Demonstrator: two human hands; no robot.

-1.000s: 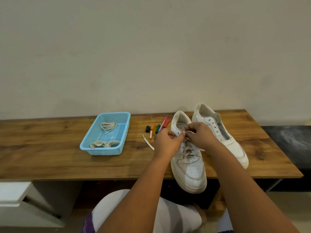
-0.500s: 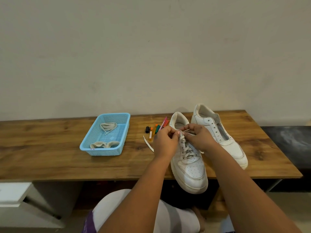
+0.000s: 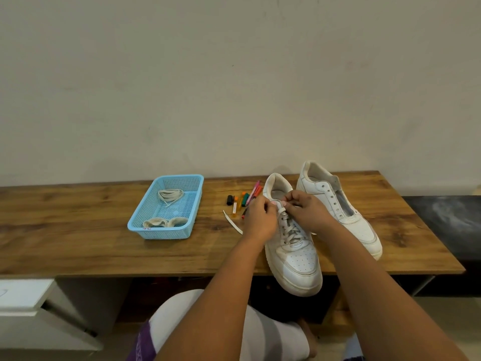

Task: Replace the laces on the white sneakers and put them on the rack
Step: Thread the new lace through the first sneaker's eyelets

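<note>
Two white sneakers lie on the wooden table (image 3: 78, 243). The nearer sneaker (image 3: 294, 259) is laced, and its toe hangs over the table's front edge. My left hand (image 3: 260, 220) and my right hand (image 3: 307, 212) meet at its top eyelets, each pinching the white lace (image 3: 282, 210) there. One loose lace end (image 3: 233, 225) trails onto the table left of my left hand. The second sneaker (image 3: 346, 212) lies to the right with empty eyelets and no lace.
A light blue basket (image 3: 145, 225) with several bundled laces stands on the table's left half. Several coloured markers (image 3: 244, 199) lie between the basket and the sneakers. A white cabinet (image 3: 26, 295) sits at lower left, and my knee is below the table edge.
The laced sneaker has shifted slightly away from me. Both hands stay at its top eyelets, fingers working the lace a little lower and closer together.
</note>
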